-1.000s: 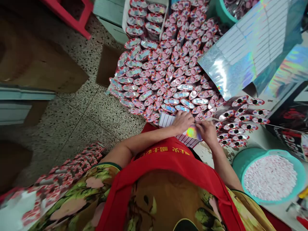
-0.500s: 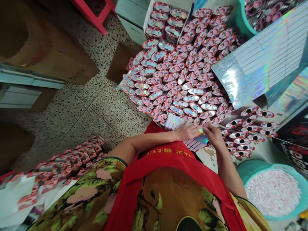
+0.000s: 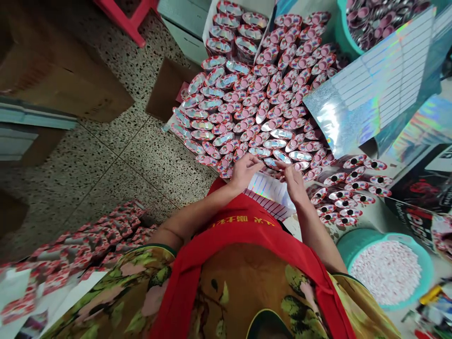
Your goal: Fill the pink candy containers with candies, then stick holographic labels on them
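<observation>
Left grip [image 3: 247,172] and right grip [image 3: 294,182] meet fingertip to fingertip, fingers curled. Whether they pinch anything cannot be told; too small.

Writing: yellow characters [image 3: 243,220] across the red apron [image 3: 247,249], not legible.

Position: holographic sticker sheet [image 3: 270,190] lies on the tabletop just beneath both grips, its right part under the right grip.

Counts: one sheet at the grips. Two basins: teal basin of white pellets [image 3: 345,245] and teal basin of caps [image 3: 341,33]. Foil capsules [image 3: 254,108] stand in rows, too many to count.

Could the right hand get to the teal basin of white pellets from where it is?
Probably yes. The right hand is at the sticker sheet; the teal basin stands open beside that forearm, with only low foil cups between.
</observation>
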Demonstrator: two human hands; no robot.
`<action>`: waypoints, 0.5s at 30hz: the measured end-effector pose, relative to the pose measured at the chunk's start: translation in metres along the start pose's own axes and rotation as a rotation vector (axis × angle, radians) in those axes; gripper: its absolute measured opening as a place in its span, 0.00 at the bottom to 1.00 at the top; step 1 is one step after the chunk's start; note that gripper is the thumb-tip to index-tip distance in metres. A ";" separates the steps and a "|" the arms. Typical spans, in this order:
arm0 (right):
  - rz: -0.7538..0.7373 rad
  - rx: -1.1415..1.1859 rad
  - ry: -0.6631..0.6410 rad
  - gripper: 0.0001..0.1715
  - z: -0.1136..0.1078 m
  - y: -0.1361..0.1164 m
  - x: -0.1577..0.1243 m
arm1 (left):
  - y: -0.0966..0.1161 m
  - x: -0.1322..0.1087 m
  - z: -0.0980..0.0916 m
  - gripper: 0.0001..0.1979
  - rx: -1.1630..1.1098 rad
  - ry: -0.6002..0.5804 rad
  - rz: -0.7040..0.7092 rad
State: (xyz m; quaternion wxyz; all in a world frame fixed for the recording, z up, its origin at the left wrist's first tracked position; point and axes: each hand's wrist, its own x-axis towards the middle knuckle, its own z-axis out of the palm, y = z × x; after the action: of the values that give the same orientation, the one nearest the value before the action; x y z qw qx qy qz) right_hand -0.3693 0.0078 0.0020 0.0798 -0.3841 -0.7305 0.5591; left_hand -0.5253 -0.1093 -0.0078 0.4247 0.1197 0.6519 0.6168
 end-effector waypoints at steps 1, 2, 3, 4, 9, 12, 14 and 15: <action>0.030 0.044 -0.065 0.41 0.006 -0.004 0.006 | 0.001 0.001 -0.004 0.11 -0.018 0.031 0.002; 0.051 0.060 -0.108 0.40 0.013 -0.007 0.012 | 0.001 0.002 -0.009 0.12 -0.031 0.057 0.008; 0.058 0.057 -0.133 0.38 0.018 -0.009 0.018 | 0.001 0.002 -0.013 0.13 -0.039 0.076 0.014; 0.058 0.046 -0.149 0.36 0.024 -0.009 0.023 | -0.001 0.001 -0.018 0.13 -0.047 0.092 0.019; 0.037 -0.015 -0.310 0.31 0.059 -0.017 0.044 | -0.007 -0.011 -0.058 0.12 -0.096 0.214 -0.053; 0.016 -0.072 -0.403 0.25 0.097 -0.032 0.055 | -0.010 -0.020 -0.097 0.10 -0.064 0.379 -0.040; 0.006 -0.152 -0.453 0.19 0.126 -0.044 0.060 | -0.015 -0.022 -0.125 0.09 0.020 0.498 -0.008; -0.002 -0.214 -0.464 0.17 0.140 -0.050 0.063 | -0.019 -0.022 -0.139 0.08 0.074 0.549 0.004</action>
State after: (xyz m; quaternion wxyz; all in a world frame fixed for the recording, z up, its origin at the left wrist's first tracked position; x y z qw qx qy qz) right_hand -0.5127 -0.0609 -0.0249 -0.1306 -0.2509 -0.7847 0.5515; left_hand -0.6023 -0.2254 -0.0330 0.2260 -0.0354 0.7643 0.6029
